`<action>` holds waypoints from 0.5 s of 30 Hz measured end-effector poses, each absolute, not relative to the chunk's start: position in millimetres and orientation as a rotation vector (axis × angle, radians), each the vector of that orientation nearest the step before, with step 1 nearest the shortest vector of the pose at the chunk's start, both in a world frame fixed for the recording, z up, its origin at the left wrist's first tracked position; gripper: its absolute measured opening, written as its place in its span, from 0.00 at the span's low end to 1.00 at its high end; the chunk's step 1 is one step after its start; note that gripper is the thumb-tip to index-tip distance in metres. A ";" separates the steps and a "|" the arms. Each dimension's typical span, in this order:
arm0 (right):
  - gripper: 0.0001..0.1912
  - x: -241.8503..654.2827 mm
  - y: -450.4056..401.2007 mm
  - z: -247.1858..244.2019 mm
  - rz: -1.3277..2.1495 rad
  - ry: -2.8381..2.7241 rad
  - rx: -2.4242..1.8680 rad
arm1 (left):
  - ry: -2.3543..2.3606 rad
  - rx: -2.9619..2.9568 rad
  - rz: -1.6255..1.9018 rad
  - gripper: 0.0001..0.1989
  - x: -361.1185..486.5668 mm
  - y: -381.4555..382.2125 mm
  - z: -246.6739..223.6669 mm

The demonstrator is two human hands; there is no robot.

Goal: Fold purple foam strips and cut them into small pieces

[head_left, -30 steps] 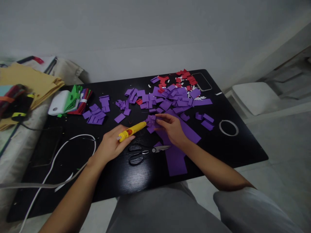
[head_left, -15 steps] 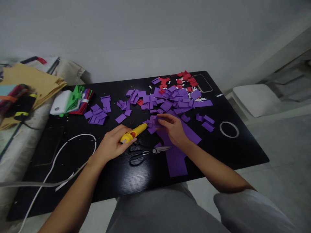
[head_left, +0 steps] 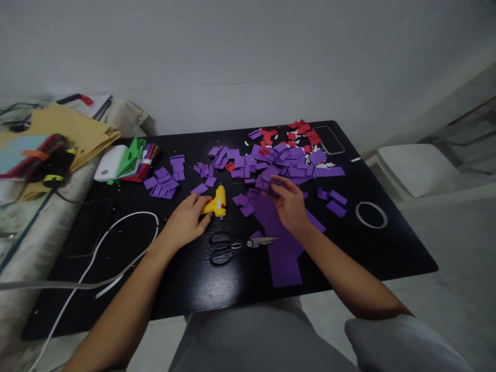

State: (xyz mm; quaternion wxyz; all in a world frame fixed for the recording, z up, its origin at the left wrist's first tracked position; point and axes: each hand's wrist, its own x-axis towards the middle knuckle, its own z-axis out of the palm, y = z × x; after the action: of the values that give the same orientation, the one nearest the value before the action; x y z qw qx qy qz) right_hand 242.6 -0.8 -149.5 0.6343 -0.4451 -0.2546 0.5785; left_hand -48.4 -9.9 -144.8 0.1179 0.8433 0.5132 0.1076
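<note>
My left hand point(head_left: 188, 219) is closed on the handle of a yellow glue gun point(head_left: 219, 200), which lies sideways at the table's middle, its nozzle toward the wall. A purple paper piece point(head_left: 264, 183) is pinched in my right hand point(head_left: 289, 203), over larger purple sheets point(head_left: 284, 263). Black-handled scissors point(head_left: 232, 247) lie in front of the glue gun, their blades over the purple sheets. Many small folded purple pieces point(head_left: 289, 157) are heaped behind my right hand, and a smaller group point(head_left: 161, 183) lies to the left.
Red scraps point(head_left: 304, 129) lie at the back of the black table point(head_left: 360, 253). A tape ring point(head_left: 371, 215) is at the right. A white cord point(head_left: 92, 263) loops at the left, near bundled coloured paper point(head_left: 135, 160). A white stool point(head_left: 413, 164) stands beyond the right edge.
My left hand has lowered the glue gun to the table and turned it from pointing right to pointing away. My right hand has lifted the purple piece slightly. The view has shifted a little.
</note>
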 end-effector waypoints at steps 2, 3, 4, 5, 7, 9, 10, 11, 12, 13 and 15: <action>0.15 243.6 0.3 -149.8 1.307 -0.578 -1.024 | 1.471 2.481 0.311 0.22 -48.7 -9.3 -148.0; 0.15 243.6 0.6 -150.1 1.305 -0.574 -1.026 | 1.461 2.483 0.312 0.23 -48.8 -9.3 -149.0; 0.15 243.2 0.7 -150.5 1.309 -0.567 -1.028 | 1.455 2.482 0.316 0.24 -49.1 -9.4 -149.5; 0.15 242.5 0.6 -150.9 1.319 -0.556 -1.028 | 1.452 2.480 0.321 0.25 -49.4 -9.4 -149.5; 0.15 240.0 -0.3 -151.9 1.355 -0.534 -1.022 | 1.454 2.470 0.342 0.25 -51.2 -8.4 -148.0; 0.16 236.7 -2.1 -152.6 1.389 -0.523 -1.011 | 1.490 2.446 0.400 0.23 -55.7 -5.4 -145.1; 0.16 234.9 -3.2 -152.9 1.401 -0.524 -1.006 | 1.533 2.427 0.449 0.21 -59.3 -3.0 -143.4; 0.16 233.3 -4.4 -153.2 1.412 -0.528 -1.004 | 1.600 2.405 0.508 0.19 -63.8 -0.2 -141.8; 0.17 231.8 -5.7 -153.4 1.423 -0.538 -1.003 | 1.694 2.384 0.576 0.16 -69.1 2.8 -140.4; 0.17 230.5 -7.0 -153.6 1.435 -0.551 -1.002 | 1.810 2.361 0.637 0.15 -74.9 5.7 -139.3; 0.18 228.6 -9.4 -154.1 1.457 -0.586 -1.007 | 2.033 2.314 0.704 0.12 -86.6 10.7 -138.3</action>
State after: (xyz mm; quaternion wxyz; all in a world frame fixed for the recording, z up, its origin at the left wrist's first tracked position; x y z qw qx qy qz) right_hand 228.6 -9.4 -154.1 0.5954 -0.4336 -0.2525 0.6275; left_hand -86.6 10.7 -138.3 -0.0091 0.7324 0.6434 0.2228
